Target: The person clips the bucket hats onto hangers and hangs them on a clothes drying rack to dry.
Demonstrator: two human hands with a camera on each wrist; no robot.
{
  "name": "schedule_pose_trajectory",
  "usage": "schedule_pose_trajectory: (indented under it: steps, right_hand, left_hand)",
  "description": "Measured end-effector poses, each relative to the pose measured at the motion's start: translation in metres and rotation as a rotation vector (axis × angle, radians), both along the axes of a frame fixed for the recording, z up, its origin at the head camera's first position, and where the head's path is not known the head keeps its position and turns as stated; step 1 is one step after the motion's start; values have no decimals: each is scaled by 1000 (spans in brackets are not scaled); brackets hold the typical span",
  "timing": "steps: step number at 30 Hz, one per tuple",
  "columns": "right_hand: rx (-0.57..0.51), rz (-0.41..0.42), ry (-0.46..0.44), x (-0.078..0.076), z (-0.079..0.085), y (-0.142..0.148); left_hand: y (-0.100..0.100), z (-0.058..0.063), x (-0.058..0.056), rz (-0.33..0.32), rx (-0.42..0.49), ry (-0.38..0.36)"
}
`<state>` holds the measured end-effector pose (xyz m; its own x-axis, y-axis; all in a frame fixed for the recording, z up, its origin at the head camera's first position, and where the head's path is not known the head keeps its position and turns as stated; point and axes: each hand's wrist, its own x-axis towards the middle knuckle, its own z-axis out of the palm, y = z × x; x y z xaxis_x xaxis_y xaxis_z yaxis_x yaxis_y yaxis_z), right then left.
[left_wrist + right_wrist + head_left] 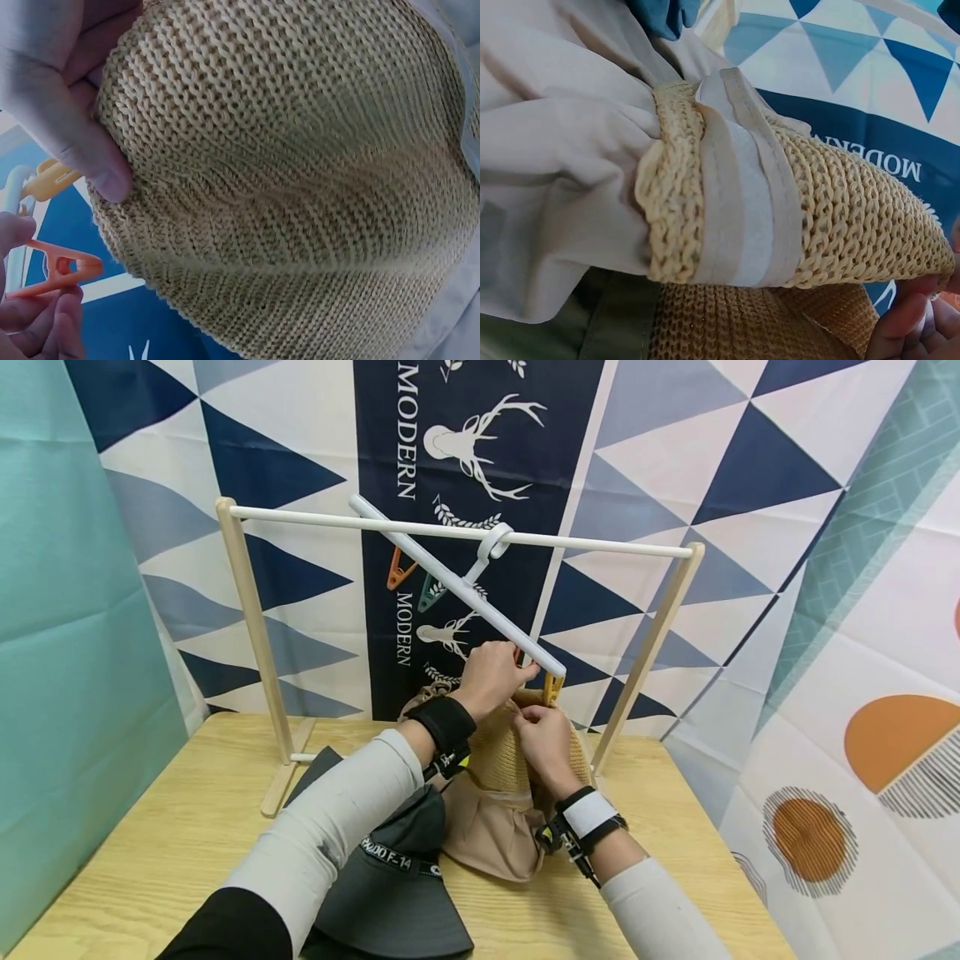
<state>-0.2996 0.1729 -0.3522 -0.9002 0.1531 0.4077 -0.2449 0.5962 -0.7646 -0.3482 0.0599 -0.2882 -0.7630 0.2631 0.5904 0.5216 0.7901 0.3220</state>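
A tan knitted sun hat [300, 187] with a beige cloth part [491, 835] hangs below the right end of a pale clip hanger [450, 578]. My left hand [487, 681] pinches an orange clip [90, 265] on that hanger, close to the hat's edge. The right hand [546, 739] holds the knitted brim between thumb and fingers, just under a yellow clip [552, 689]. Whether the yellow clip bites the brim, I cannot tell. In the right wrist view, a pale strip [754, 195] crosses the knit, and fingers pinch the brim's far tip.
The hanger hooks over the white rod [315, 518] of a wooden-legged rack [258, 635]. Another orange clip [397, 570] and a teal clip [429, 595] hang at its left. A dark visor hat [390, 893] lies under my left forearm on the wooden table [187, 827].
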Motion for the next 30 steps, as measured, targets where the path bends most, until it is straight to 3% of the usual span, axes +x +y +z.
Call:
schedule_pose_trajectory:
  steps: [8, 16, 22, 30]
  right_hand:
    - [-25, -7, -1, 1, -1, 0]
    - [5, -28, 37, 1, 3, -6]
    - [4, -29, 74, -1, 8, -12]
    - [24, -40, 174, -7, 10, -25]
  left_hand:
    - [-6, 5, 2, -1, -69, 6]
    - [-8, 20, 8, -16, -180, -4]
    - [-8, 25, 10, -24, -157, -19]
    - [-10, 23, 9, 17, -185, 21]
